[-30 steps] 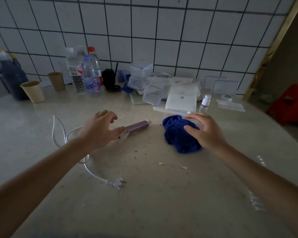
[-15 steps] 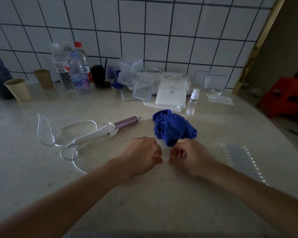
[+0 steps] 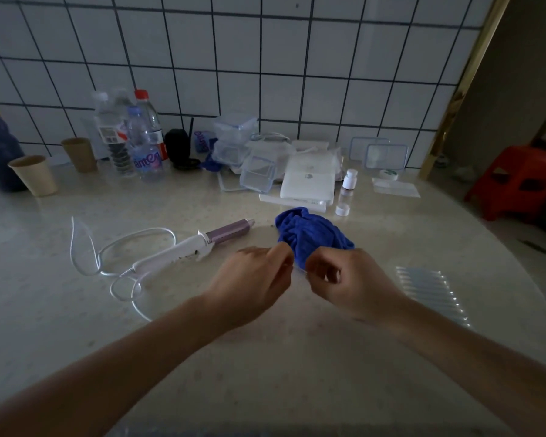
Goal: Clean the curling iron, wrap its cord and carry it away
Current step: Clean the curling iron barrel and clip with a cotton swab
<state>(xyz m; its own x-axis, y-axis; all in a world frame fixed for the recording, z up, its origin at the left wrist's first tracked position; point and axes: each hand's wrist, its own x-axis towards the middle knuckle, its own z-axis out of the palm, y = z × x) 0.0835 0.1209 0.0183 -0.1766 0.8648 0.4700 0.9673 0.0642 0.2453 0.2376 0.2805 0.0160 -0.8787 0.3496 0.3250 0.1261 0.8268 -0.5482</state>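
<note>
Our table runs wide near us, boxes along its far edge. Cloth mid-table, iron just left, cord looped farther left. Left hand and right hand curl at the cloth's near edge; we cannot tell if gripping.

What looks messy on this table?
The white cord sprawls in loose loops left of the curling iron, not wrapped. The blue cloth lies crumpled right of it. Nothing looks spilled or broken.
</note>
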